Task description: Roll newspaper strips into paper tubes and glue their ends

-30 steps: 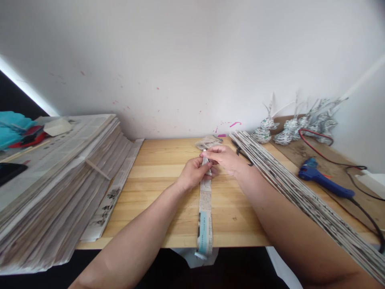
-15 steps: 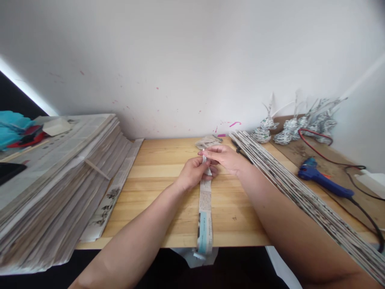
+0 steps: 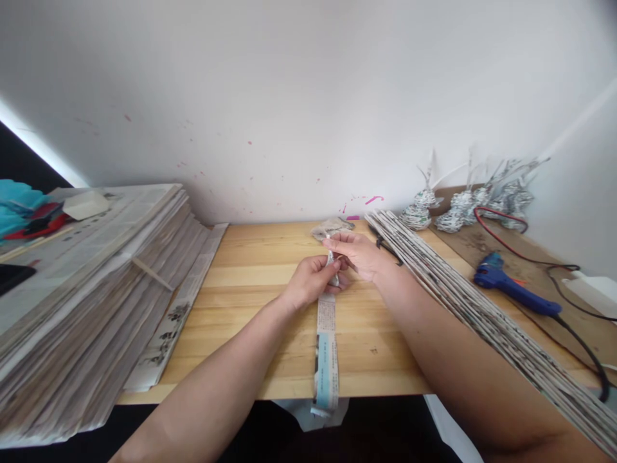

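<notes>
Pinching one strip (image 3: 327,360), your left hand (image 3: 308,280) and right hand (image 3: 360,255) have fingers clamped on its far end over the wooden table (image 3: 270,254); one glue gun (image 3: 520,291) lies rightward, white wall (image 3: 289,96) behind.

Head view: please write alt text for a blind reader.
A left hand and right hand hold the far end of a newspaper strip over a wooden table. A paper stack stands left; paper sticks and a blue glue gun lie right.
</notes>
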Demonstrator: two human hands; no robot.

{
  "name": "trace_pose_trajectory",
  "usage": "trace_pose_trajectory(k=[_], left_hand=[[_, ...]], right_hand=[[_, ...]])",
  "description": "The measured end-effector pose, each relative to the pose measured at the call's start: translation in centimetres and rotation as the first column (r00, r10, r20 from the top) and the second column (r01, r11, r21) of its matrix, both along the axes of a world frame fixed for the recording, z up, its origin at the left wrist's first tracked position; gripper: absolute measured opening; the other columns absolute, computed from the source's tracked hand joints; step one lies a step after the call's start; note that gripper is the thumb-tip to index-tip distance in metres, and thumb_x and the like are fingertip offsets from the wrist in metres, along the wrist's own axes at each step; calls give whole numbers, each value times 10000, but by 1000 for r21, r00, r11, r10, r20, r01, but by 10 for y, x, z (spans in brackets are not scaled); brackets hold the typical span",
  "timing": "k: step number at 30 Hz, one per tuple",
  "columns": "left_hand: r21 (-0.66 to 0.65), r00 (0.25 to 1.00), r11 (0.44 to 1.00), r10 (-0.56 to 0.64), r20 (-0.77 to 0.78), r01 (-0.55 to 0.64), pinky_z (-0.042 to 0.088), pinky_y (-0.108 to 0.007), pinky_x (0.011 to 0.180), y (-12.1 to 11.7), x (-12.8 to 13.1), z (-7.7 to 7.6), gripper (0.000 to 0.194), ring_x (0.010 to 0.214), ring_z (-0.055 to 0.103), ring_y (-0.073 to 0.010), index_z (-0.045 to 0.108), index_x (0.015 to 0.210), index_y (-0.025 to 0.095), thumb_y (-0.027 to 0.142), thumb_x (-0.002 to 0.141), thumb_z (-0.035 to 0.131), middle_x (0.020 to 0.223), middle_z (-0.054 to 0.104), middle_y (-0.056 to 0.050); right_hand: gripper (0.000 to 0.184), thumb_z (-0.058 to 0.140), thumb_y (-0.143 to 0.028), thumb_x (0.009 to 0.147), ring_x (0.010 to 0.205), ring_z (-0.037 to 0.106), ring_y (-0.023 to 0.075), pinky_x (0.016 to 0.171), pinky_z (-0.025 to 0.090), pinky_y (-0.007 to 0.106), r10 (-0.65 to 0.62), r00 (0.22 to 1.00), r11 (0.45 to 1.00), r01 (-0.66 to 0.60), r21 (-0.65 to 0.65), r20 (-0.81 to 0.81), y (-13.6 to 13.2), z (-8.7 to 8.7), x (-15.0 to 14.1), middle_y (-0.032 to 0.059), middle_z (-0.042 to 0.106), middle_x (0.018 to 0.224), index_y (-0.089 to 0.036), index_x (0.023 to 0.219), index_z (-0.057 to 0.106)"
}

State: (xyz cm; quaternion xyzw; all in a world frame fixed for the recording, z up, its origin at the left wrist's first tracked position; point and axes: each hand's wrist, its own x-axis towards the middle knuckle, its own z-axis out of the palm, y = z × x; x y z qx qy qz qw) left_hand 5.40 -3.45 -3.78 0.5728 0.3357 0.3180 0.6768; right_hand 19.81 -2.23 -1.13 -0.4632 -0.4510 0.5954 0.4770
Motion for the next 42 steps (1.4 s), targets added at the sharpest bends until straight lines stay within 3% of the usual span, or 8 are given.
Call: trace_pose_trajectory(k=[5,14,21,26,30,36,39,42], left_hand=[[-29,1000,999,-18,6,18,541,-267,639,0,-1,0,442,694,672,-164,652,942,104,521,794,641,770,706,-107],[-24,998,998,-63,-6,63,541,-287,692,-3,0,2,445,735,678,-169,639,983,103,509,802,636,798,707,-106],[-52,988,988,-147,41,149,537,-290,701,-2,-1,-1,408,745,680,-171,596,998,119,485,820,622,788,707,-101],[18,988,988,-154,-14,154,535,-280,691,-3,0,-4,385,748,672,-160,596,959,132,488,817,625,806,702,-89],[-26,990,990,-141,-7,141,533,-282,673,-2,0,-5,408,723,676,-165,609,969,128,503,811,623,788,705,-92],[-96,988,985,-135,73,142,540,-315,702,-1,-3,1,456,744,687,-190,610,991,109,510,780,662,819,716,-120],[-84,988,986,-140,58,144,536,-297,683,-2,-2,3,452,733,685,-183,609,985,109,511,783,659,807,715,-118],[-62,989,987,-145,34,147,530,-276,662,-4,0,3,441,714,680,-169,609,985,118,514,794,646,799,715,-108]], right_hand=[[330,776,-425,658,462,438,68,417,267,216,92,995,996,-91,23,-24,2,-3,6,-35,502,554,-148,817,693],[369,823,-400,593,377,363,56,356,192,216,-86,995,994,82,-75,-57,0,3,-2,-57,464,494,-176,625,531],[331,736,-447,711,377,343,67,349,201,220,103,993,994,-104,-17,-52,4,-3,11,-53,424,492,-164,876,689],[323,798,-426,642,404,337,57,356,185,224,-24,999,1000,23,-17,-49,9,-7,11,-39,461,513,-151,757,674],[318,805,-421,632,450,346,49,373,194,208,-112,992,992,114,44,-51,9,-5,10,-35,474,552,-152,694,649],[338,716,-442,742,420,406,61,375,266,209,199,980,980,-199,30,-21,3,-1,18,-32,502,554,-149,909,695],[282,764,-404,699,371,372,54,345,232,206,132,991,991,-132,2,-35,4,-2,14,-54,468,493,-159,781,650],[361,807,-411,641,343,342,46,322,192,202,25,998,999,-28,-45,-57,5,-4,10,-63,454,466,-182,626,528]])
